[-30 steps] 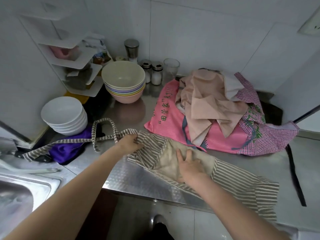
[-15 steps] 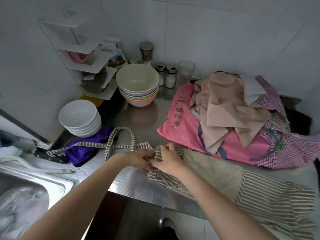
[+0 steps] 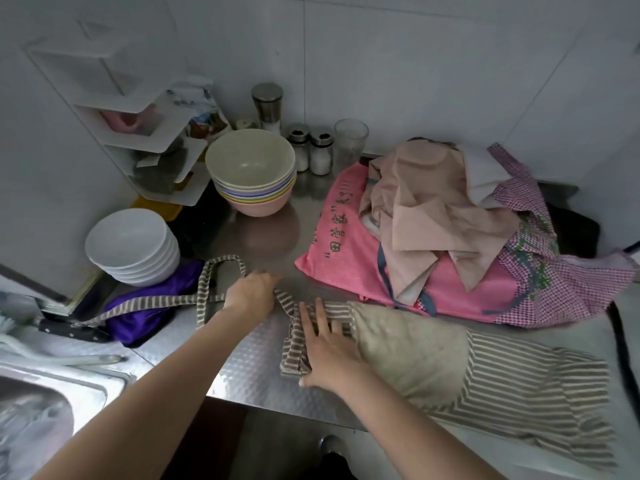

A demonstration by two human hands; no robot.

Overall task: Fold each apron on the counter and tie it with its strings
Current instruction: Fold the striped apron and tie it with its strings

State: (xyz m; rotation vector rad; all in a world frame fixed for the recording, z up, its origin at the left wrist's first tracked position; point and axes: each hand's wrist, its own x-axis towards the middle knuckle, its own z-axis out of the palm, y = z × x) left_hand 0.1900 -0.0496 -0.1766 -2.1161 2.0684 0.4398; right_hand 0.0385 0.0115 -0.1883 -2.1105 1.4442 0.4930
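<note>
- Stack of pastel bowls (image 3: 252, 174), counter centre, 12 o'clock.
- Stack of white bowls (image 3: 133, 244), 10 o'clock.
- Two salt shakers (image 3: 310, 153) and an empty glass (image 3: 350, 139), by the wall, 1 o'clock.
- Corner shelf (image 3: 138, 129), 11 o'clock.
- Sink (image 3: 45, 403), 8 o'clock.
- Purple cloth (image 3: 145, 317), 9 o'clock.

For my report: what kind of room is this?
Most likely a kitchen: a steel counter beside a sink, stacked bowls, and shakers against the tiled wall.

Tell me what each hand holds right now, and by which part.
The left hand grips the striped apron at its strap end. The right hand holds nothing; it presses flat on the apron's folded edge.
</note>
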